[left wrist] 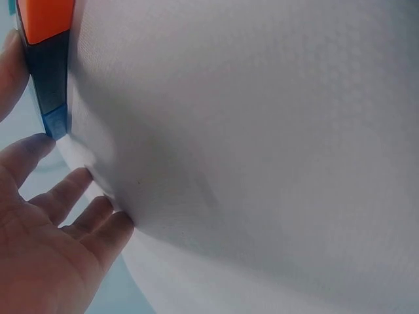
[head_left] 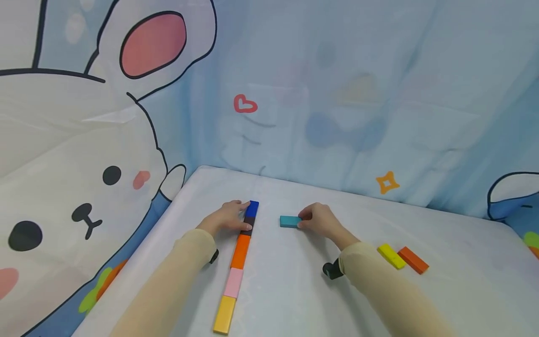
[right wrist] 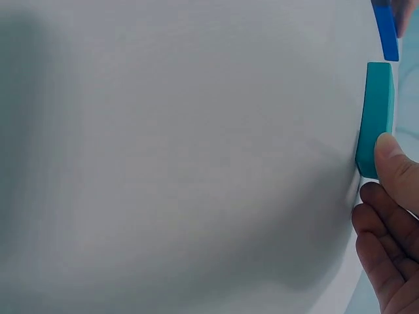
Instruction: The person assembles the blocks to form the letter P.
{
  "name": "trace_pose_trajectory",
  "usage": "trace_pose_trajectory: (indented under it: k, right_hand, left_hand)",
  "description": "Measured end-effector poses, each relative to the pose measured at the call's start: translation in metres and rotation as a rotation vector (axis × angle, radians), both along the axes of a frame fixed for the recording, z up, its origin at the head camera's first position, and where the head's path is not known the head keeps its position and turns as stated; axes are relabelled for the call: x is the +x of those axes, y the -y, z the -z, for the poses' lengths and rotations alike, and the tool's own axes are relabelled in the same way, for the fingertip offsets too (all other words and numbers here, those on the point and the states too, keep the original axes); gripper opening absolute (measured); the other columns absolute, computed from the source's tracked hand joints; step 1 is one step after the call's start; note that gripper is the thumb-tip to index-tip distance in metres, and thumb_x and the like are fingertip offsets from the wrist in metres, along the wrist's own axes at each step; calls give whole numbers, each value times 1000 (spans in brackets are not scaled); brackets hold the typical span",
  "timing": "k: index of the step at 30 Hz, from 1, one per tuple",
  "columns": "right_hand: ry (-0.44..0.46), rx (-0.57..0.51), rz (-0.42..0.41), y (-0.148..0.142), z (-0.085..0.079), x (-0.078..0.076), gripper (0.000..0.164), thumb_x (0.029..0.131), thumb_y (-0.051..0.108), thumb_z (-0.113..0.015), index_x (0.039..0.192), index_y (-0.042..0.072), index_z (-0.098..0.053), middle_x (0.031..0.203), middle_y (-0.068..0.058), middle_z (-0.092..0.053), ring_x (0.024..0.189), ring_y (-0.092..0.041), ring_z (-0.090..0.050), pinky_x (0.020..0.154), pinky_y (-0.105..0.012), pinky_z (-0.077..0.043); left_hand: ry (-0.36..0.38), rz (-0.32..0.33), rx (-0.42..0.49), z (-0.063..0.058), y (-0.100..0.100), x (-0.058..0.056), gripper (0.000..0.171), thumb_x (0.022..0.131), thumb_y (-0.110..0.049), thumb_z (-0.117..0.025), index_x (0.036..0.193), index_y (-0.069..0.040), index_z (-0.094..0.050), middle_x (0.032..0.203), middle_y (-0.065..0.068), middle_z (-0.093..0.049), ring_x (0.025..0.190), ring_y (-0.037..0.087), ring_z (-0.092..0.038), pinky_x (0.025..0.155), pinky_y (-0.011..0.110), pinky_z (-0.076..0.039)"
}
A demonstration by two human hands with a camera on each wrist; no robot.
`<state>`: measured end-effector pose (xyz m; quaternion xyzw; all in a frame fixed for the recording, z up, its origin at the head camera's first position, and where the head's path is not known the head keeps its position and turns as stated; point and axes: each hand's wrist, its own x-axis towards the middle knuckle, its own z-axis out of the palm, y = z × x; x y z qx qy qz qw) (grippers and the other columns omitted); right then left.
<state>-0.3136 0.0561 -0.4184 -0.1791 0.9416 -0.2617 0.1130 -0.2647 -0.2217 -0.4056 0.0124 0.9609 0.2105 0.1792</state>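
A row of wooden-style blocks runs away from me on the white table. At its far end is a blue block (head_left: 252,208), then a dark block (head_left: 249,222), an orange block (head_left: 240,251), a pink block (head_left: 233,282) and a golden-yellow block (head_left: 225,315). My left hand (head_left: 226,218) touches the far end, index fingertip at the blue block and thumb against the dark one; its other fingers spread loosely in the left wrist view. To the right, my right hand (head_left: 322,220) pinches one end of a teal block (right wrist: 376,118), which lies apart from the row.
A yellow block (head_left: 391,256) and a red-orange block (head_left: 413,260) lie side by side on the table (head_left: 294,290) at the right. Behind the table hangs a light blue cloth (head_left: 320,93) with cartoon prints.
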Motion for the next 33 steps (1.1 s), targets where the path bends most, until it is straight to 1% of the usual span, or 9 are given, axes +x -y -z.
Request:
trace_pose_trajectory:
  k: [7,11,18,27,33]
  right_hand:
    - [-3,-22,3,17,2,-6,28,91,12,-76,117,-1,-74,112,-14,-75,101,-24,-67,95,-41,-57]
    - [-10,-35,7,27,2,-10,29,92,12,-76,118,-1,-74,113,-14,-75,103,-25,-67,95,-41,-57]
    - [-12,-73,6,42,2,-13,31,93,13,-75,121,-1,-73,118,-16,-74,109,-28,-67,99,-43,-56]
    - [-14,-82,26,53,6,-16,32,94,13,-74,123,1,-73,120,-15,-74,111,-27,-66,102,-44,-55]
    - [-14,-83,33,58,7,-18,32,94,12,-74,124,1,-72,120,-15,-73,113,-28,-66,104,-44,-54]
  left_hand:
    - [8,-3,-18,0,-2,0,79,96,-37,-72,162,-22,-32,167,16,-29,154,37,-29,124,54,-31]
    - [3,-12,-11,0,-2,0,79,96,-37,-72,162,-22,-32,168,16,-29,154,37,-29,124,55,-31]
    - [-5,-7,-11,0,-1,-1,79,95,-36,-72,162,-21,-33,167,16,-30,154,37,-30,124,55,-32]
    - [-2,-8,-1,-1,-1,-1,78,95,-36,-72,161,-21,-33,167,17,-30,154,37,-30,124,54,-32]
    - [-8,-3,-12,1,-1,-1,78,95,-36,-72,161,-21,-33,167,17,-31,153,37,-31,123,54,-33]
